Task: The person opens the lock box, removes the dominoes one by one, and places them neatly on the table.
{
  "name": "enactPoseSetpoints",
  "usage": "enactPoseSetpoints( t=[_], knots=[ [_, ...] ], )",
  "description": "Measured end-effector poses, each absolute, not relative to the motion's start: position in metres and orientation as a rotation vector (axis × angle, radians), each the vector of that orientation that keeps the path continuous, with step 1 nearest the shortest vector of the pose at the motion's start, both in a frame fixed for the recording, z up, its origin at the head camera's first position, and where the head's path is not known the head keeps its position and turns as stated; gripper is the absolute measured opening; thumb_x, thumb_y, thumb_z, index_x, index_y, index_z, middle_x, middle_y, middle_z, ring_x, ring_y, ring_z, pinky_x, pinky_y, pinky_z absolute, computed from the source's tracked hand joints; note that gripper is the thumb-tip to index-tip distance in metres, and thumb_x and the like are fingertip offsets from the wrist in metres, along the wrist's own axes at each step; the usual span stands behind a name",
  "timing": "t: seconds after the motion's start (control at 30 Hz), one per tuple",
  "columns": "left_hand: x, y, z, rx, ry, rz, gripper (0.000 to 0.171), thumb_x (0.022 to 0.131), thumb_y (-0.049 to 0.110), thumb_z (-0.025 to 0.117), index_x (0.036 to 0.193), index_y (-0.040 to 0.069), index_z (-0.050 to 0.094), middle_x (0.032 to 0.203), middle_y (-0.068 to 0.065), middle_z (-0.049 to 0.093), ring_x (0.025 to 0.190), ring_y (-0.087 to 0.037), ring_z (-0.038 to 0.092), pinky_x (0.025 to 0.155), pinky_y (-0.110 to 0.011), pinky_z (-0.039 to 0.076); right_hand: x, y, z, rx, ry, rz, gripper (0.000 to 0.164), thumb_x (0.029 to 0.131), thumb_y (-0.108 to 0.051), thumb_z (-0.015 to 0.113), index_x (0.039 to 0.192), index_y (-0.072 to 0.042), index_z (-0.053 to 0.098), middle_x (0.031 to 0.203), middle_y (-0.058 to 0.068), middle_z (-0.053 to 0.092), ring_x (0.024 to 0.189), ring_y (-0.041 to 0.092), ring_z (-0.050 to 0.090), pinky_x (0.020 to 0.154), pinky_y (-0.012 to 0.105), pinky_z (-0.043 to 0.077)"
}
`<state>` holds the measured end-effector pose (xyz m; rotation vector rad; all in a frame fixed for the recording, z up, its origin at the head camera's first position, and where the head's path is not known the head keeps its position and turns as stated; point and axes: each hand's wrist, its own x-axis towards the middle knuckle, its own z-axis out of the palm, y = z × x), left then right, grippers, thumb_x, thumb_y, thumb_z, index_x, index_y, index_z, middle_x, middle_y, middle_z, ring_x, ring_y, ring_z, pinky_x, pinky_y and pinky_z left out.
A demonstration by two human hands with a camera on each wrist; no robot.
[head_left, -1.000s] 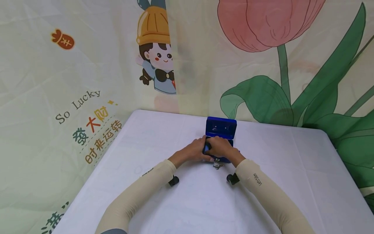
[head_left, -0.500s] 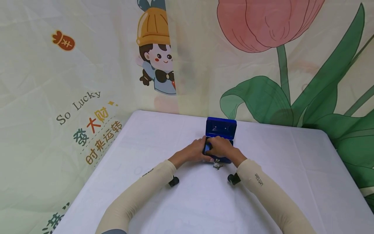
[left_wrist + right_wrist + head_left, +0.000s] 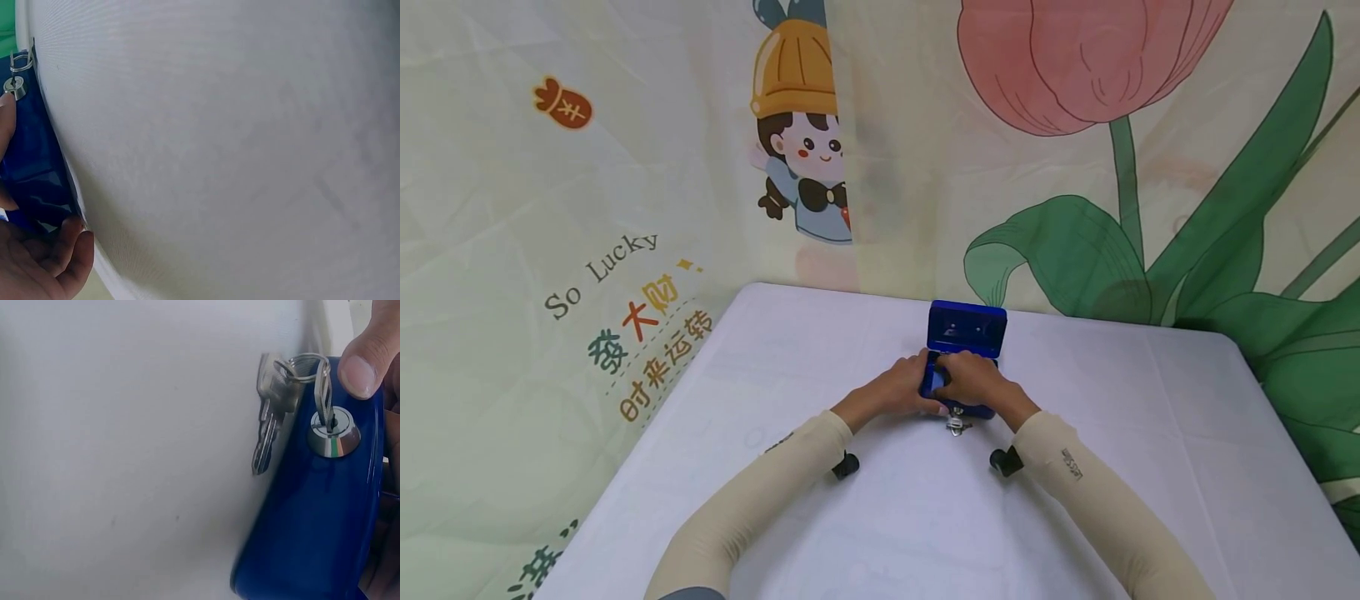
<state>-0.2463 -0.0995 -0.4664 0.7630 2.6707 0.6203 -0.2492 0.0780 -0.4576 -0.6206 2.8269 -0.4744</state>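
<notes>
A blue metal cash box (image 3: 977,411) stands near the back of the table, its lid (image 3: 967,327) raised. My left hand (image 3: 898,387) grips the box's left end. Its thumb (image 3: 361,374) lies on the front top edge near the round lock (image 3: 334,432) in the right wrist view. A key sits in that lock, and other keys (image 3: 265,425) hang from it on a ring. My right hand (image 3: 976,379) reaches down into the box with bent fingers. Its fingertips and whatever they touch are hidden. Some light blue shows inside, left of these fingers.
The table (image 3: 880,517) has a white cover. Behind it hangs a printed cloth (image 3: 895,150) with a tulip and a cartoon figure. Black wrist cameras (image 3: 1006,461) stick out below both sleeves.
My right hand has shifted slightly to the right inside the box. More of the box's left interior shows. My left hand, the box and the raised lid look unmoved.
</notes>
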Motion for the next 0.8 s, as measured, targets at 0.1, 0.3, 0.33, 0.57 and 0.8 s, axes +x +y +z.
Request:
enactPoseSetpoints(
  t=[0.1,0.3,0.33,0.57,0.8],
  knots=[
    [-0.2468,-0.1002,-0.4677,0.777,2.671,0.627,0.112,0.081,0.055,0.079,0.158,0.004,0.016,0.148,-0.020,0.048,0.131,-0.034,0.048,0.110,-0.048,0.042,-0.2491,0.0794,-0.4573,-0.628,2.831,-0.468,0.045,0.088,-0.033,0.078,0.124,-0.008,0.067,0.114,0.010,0.073,0.096,0.024,0.068,0.094,0.049,0.054],
    [-0.2478,-0.1013,-0.4712,0.780,2.672,0.622,0.113,0.080,0.058,0.078,0.158,0.006,0.016,0.148,-0.019,0.048,0.131,-0.033,0.048,0.109,-0.048,0.043,-0.2461,0.0804,-0.4549,-0.619,2.827,-0.467,0.048,0.089,-0.033,0.078,0.128,-0.007,0.066,0.115,0.011,0.073,0.097,0.024,0.068,0.096,0.048,0.054],
    [-0.2480,-0.1013,-0.4713,0.780,2.673,0.622,0.113,0.080,0.058,0.078,0.158,0.006,0.016,0.148,-0.019,0.048,0.130,-0.033,0.048,0.109,-0.048,0.043,-0.2455,0.0805,-0.4539,-0.618,2.825,-0.471,0.049,0.089,-0.032,0.078,0.128,-0.007,0.066,0.115,0.011,0.073,0.098,0.024,0.069,0.096,0.048,0.054],
    [-0.2477,-0.1009,-0.4707,0.780,2.680,0.625,0.112,0.080,0.058,0.078,0.158,0.005,0.016,0.147,-0.019,0.049,0.130,-0.032,0.049,0.109,-0.048,0.043,-0.2444,0.0818,-0.4504,-0.628,2.826,-0.455,0.049,0.089,-0.032,0.078,0.129,-0.006,0.066,0.116,0.011,0.073,0.100,0.025,0.069,0.096,0.047,0.054],
    [-0.2470,-0.1008,-0.4705,0.761,2.677,0.612,0.114,0.080,0.058,0.078,0.159,0.006,0.014,0.149,-0.018,0.047,0.130,-0.031,0.048,0.109,-0.047,0.043,-0.2426,0.0842,-0.4484,-0.644,2.823,-0.461,0.050,0.088,-0.034,0.079,0.129,-0.007,0.066,0.109,0.009,0.075,0.094,0.022,0.069,0.093,0.044,0.056]
  ],
)
